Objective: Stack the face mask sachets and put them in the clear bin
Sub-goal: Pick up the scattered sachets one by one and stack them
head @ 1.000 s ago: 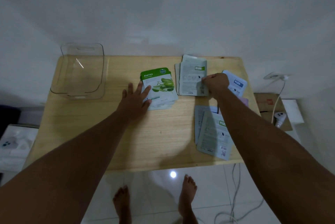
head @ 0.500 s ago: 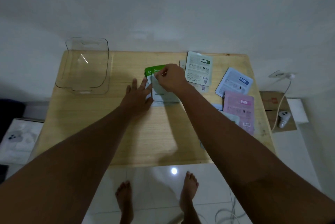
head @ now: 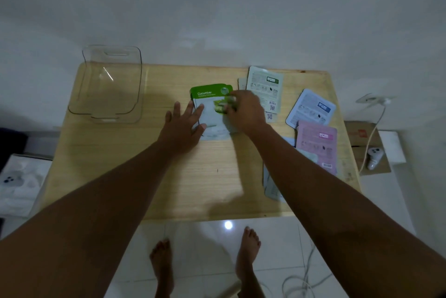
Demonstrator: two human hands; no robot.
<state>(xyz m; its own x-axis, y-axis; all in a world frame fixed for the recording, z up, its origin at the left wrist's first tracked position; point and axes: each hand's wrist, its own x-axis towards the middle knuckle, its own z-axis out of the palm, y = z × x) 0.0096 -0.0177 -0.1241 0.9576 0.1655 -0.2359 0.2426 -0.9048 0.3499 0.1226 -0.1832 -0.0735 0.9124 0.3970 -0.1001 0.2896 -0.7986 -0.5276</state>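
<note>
The stack (head: pixel 212 114) of sachets lies near the middle of the surface (head: pixel 144 177), a little toward the far edge, with the green Cucumber sachet on top and its long axis running from the far edge toward the near edge. The left hand (head: pixel 183 126) rests flat on the stack's left side, fingers spread and holding nothing, pinning the pile. The right hand (head: pixel 246 110) sits on the stack's right side with its fingers curled over the top sachet's edge; whether they pinch it or only press it square cannot be told. The loose sachets all lie to the right of the stack: a white one (head: pixel 265 87) by the far edge, a blue-white one (head: pixel 311 108), a pink one (head: pixel 316 143), and more half hidden under the right forearm. So the right hand is the nearer to each. The bin (head: pixel 108 114) stands empty at the far left corner, well apart from the stack, on the left hand's side.
</note>
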